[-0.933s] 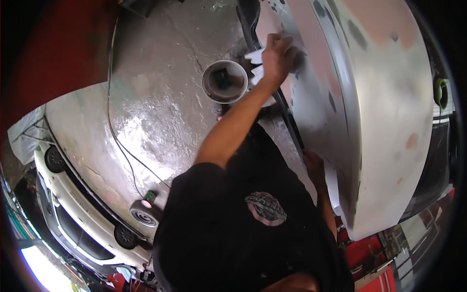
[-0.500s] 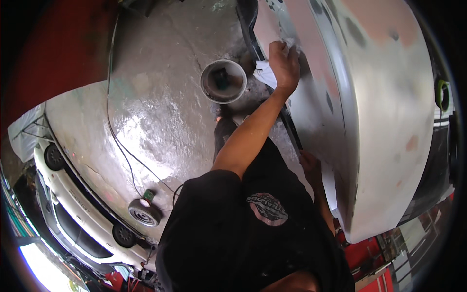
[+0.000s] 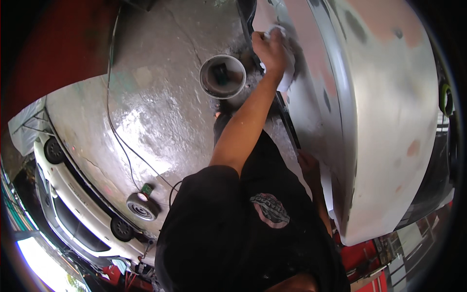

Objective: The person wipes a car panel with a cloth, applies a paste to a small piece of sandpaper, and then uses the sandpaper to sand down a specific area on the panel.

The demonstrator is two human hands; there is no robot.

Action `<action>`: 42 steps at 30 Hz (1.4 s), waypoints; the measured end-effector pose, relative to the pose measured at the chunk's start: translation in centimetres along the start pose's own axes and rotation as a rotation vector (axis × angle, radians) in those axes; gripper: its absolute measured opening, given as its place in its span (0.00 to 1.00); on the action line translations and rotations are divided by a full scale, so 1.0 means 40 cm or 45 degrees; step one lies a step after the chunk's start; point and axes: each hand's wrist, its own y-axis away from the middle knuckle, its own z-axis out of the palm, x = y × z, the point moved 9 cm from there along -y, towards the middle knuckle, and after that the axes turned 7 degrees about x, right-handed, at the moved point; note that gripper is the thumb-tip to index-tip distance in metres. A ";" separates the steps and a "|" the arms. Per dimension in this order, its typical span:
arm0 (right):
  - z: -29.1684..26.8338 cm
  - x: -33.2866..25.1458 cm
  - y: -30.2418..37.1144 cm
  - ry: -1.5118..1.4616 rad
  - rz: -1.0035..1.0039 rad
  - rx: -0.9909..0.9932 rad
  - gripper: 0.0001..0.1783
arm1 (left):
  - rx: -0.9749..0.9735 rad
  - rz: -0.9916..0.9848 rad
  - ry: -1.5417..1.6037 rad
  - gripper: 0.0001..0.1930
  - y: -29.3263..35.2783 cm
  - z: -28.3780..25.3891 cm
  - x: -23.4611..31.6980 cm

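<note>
My left hand is closed on a white cloth, with fabric bunched above the fingers and hanging below. The cloth lies against the side of a car body panel, which has grey, white and pinkish patches. Lower down, my right hand rests at the panel's lower edge, beside a black trim strip. Its fingers are in shadow and partly hidden, so their grip is unclear.
A round bucket holding a dark object stands on the wet-looking concrete floor left of the panel. A cable runs across the floor to a small wheel. A white car stands at the far left.
My left hand has moved slightly up and left with the cloth, and more fabric now hangs below it over the panel. My right hand stays at about the same place.
</note>
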 end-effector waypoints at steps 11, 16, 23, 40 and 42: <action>-0.008 -0.047 -0.038 0.033 0.102 -0.032 0.17 | 0.046 0.036 -0.201 0.21 -0.046 -0.040 -0.088; 0.023 -0.052 -0.040 0.020 0.087 -0.091 0.17 | -0.268 -0.134 0.023 0.20 0.110 -0.018 -0.038; -0.004 -0.015 -0.067 -0.002 0.095 -0.037 0.18 | -0.109 -0.106 0.062 0.16 -0.010 -0.017 0.004; 0.028 -0.028 -0.063 0.048 -0.069 -0.030 0.17 | -0.329 0.111 -0.347 0.25 -0.224 0.127 -0.030; 0.033 -0.048 -0.065 0.090 -0.107 -0.040 0.17 | -0.305 0.051 -0.308 0.25 -0.251 0.128 -0.026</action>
